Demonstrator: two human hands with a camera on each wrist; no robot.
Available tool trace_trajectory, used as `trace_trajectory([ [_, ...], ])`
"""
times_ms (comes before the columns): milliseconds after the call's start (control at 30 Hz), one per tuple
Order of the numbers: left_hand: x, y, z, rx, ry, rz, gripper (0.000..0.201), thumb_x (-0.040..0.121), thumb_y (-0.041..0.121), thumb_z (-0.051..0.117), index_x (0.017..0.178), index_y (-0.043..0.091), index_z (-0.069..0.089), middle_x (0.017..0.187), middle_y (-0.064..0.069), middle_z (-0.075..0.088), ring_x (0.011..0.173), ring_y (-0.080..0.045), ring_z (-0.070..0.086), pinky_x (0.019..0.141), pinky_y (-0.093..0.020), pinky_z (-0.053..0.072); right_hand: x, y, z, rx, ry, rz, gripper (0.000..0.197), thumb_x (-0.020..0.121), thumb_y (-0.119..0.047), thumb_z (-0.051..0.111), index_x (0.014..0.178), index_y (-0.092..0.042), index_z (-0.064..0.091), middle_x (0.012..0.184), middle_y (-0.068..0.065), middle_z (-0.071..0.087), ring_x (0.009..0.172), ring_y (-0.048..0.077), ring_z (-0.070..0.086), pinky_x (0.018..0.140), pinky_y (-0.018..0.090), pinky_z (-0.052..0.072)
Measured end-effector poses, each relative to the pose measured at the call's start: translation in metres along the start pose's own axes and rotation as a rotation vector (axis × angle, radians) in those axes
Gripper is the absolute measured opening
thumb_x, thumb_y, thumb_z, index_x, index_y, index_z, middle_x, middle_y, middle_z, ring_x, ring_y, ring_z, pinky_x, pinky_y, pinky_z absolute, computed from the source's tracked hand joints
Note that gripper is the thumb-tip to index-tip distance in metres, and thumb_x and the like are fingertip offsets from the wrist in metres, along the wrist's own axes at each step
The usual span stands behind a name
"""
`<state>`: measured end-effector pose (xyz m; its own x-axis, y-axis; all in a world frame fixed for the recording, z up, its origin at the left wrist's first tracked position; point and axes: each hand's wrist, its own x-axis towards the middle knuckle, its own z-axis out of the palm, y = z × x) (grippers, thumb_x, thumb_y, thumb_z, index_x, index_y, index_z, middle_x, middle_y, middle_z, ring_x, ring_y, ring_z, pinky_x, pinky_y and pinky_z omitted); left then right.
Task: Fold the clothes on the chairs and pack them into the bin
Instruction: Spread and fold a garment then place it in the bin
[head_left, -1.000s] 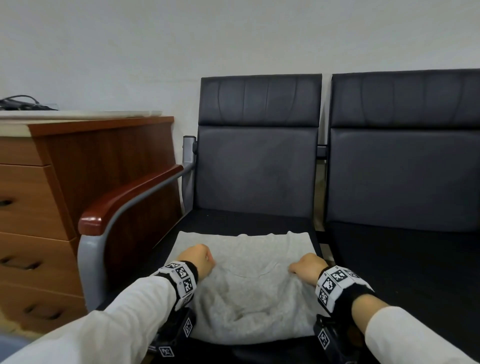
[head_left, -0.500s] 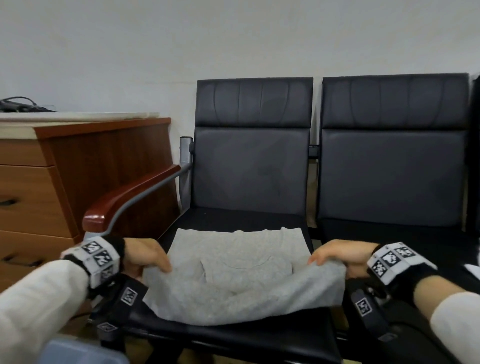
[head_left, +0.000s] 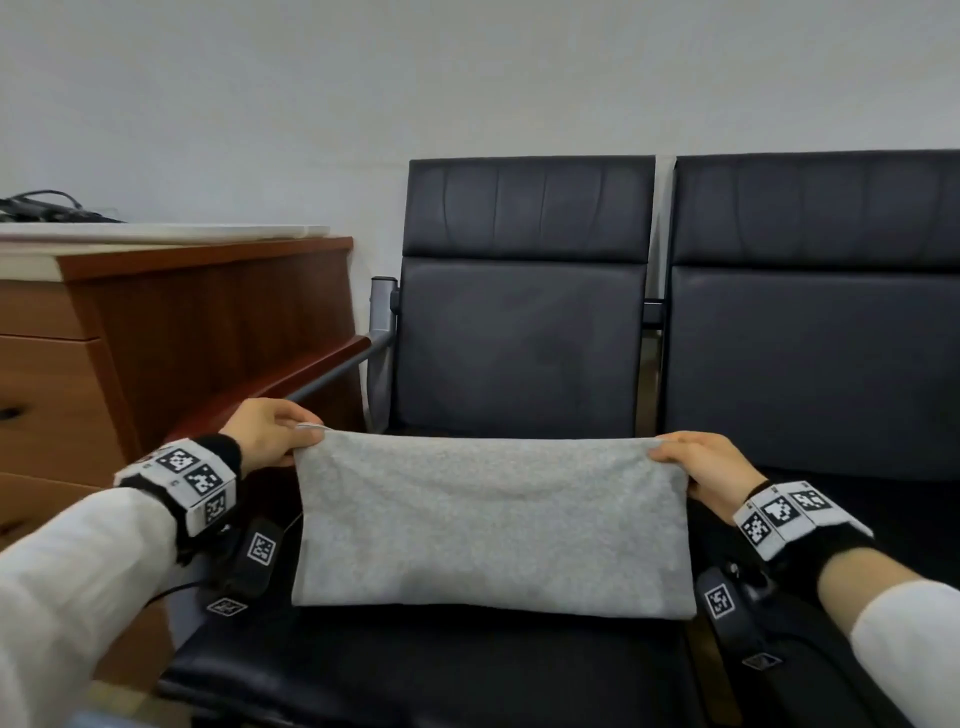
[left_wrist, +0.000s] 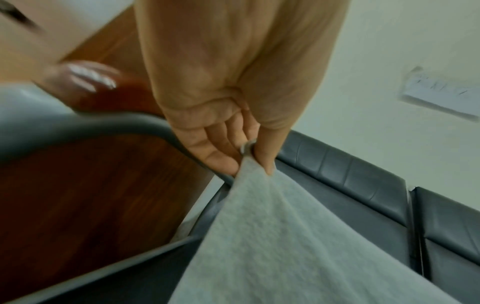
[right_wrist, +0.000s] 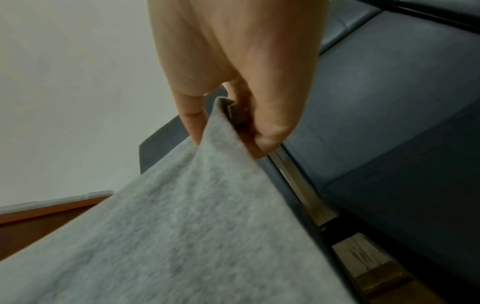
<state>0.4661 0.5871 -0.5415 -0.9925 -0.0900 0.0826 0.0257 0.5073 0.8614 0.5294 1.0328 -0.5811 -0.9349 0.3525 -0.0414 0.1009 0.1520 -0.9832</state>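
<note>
While grey garment (head_left: 491, 525) hangs folded above left chair seat (head_left: 415, 670), left hand (head_left: 270, 434) and right hand (head_left: 711, 475) each pinch one top corner, fingers clamped, keeping folded layers aligned, likely for carrying. Bin not visible.

1. The grey garment (head_left: 488, 525) is soft, matt, fuzzy heathered knit cloth.
2. The chairs (head_left: 524, 343) wear smooth, dark, faintly sheened leather-like upholstery.
3. The armrest (head_left: 291, 384) at 9 o'clock is glossy reddish wood on matt grey metal.
4. The dresser (head_left: 171, 343) shows smooth brown wood grain.
</note>
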Motion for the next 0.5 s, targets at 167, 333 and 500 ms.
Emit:
trace_trajectory([
  [167,0.056,-0.017,0.038,0.086,0.087,-0.024,0.011,0.082,0.005,0.069,0.074,0.011,0.065,0.082,-0.015,0.067,0.079,-0.027,0.065,0.064,-0.035,0.056,0.053,0.016,0.009,-0.019,0.088,0.061,0.008,0.084,-0.001,0.064,0.086,-0.003,0.071,0.092,0.013,0.068,0.086,0.025,0.062,0.07,0.033,0.05],
  [333,0.095,-0.044,0.08,0.502,-0.03,-0.18,0.05,0.085,0.026,0.069,0.128,0.008,0.052,0.127,-0.018,0.055,0.113,-0.032,0.057,0.093,-0.035,0.05,0.097,0.048,0.022,-0.182,0.065,0.191,0.054,0.09,-0.015,0.064,0.138,-0.002,0.043,0.105,0.015,0.059,0.092,0.027,0.056,0.082,0.037,0.048],
  [500,0.092,-0.048,0.098,0.565,-0.078,-0.137,0.043,0.084,0.023,0.068,0.123,0.008,0.056,0.124,-0.015,0.058,0.112,-0.03,0.057,0.091,-0.029,0.046,0.094,0.076,0.01,-0.362,0.031,0.341,0.024,0.086,-0.009,0.064,0.107,-0.016,0.053,0.088,0.011,0.056,0.074,0.022,0.053,0.067,0.033,0.048],
])
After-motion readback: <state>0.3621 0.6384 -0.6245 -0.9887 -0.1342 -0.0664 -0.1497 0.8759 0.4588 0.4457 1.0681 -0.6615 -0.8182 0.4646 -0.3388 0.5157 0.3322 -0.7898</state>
